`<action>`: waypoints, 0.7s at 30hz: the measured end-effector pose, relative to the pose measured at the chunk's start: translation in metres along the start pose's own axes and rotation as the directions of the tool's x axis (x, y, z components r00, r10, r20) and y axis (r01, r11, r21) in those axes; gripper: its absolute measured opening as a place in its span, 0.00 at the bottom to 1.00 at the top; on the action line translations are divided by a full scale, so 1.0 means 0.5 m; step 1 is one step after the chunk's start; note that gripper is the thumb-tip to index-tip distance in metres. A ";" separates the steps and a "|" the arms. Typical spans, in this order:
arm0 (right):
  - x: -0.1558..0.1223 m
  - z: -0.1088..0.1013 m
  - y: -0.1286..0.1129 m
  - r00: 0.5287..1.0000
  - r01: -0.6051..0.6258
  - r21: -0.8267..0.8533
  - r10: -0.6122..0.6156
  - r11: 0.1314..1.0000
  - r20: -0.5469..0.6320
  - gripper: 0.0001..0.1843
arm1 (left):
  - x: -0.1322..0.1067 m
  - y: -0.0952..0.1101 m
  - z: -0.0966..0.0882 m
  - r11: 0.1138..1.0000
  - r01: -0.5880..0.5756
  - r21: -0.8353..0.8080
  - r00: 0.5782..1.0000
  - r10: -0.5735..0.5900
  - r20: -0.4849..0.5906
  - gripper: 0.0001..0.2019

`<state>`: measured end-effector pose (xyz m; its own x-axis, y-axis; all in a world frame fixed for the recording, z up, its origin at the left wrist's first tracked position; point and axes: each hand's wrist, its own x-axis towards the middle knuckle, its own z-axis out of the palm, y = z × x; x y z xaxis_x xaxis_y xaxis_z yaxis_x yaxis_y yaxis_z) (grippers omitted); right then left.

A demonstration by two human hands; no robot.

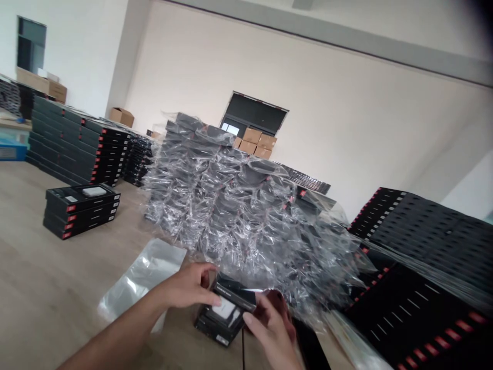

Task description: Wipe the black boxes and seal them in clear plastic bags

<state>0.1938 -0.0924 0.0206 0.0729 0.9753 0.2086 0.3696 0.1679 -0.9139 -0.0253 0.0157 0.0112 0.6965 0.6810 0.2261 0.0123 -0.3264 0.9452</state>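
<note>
Low in the middle of the view, both my hands are on a small black box (235, 294) tilted over another black box (215, 329) that shows a white printed picture. My left hand (188, 285) grips the left end, its thumb over the near side and its fingers at the far edge. At the right end my right hand (271, 329) is closed on the box, with its fingers partly hidden behind it. To the left of the boxes lies a pile of flat clear plastic bags (142, 277), partly under my left forearm.
Just beyond my hands rises a large stack of plastic-wrapped black boxes (239, 205). A short stack of unwrapped boxes (80, 210) stands on the table (34, 288) at left, with a taller stack (77, 141) behind. More black boxes (416, 303) fill the right side.
</note>
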 end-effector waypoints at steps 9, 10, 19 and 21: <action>0.007 0.012 0.039 0.978 -0.019 -0.098 0.039 0.995 0.205 0.25 | 0.015 -0.074 0.025 0.975 0.107 0.192 0.986 -0.129 0.104 0.20; 0.006 0.014 0.041 0.974 -0.013 -0.120 0.040 0.993 0.224 0.24 | 0.015 -0.082 0.028 0.962 0.124 0.242 0.983 -0.153 0.105 0.20; 0.016 0.012 0.022 0.992 -0.023 0.134 0.039 0.991 -0.122 0.25 | 0.007 -0.066 0.032 0.919 0.129 0.373 0.987 -0.155 0.041 0.20; 0.021 0.000 0.027 0.949 -0.039 0.234 0.109 0.971 -0.295 0.25 | 0.009 -0.062 0.036 0.959 0.125 0.253 0.984 -0.153 0.092 0.21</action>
<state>0.1995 -0.0799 0.0106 0.3823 0.9019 0.2010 0.1390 0.1589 -0.9775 -0.0095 0.0170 -0.0213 0.7495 0.6596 0.0562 0.2808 -0.3937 0.8753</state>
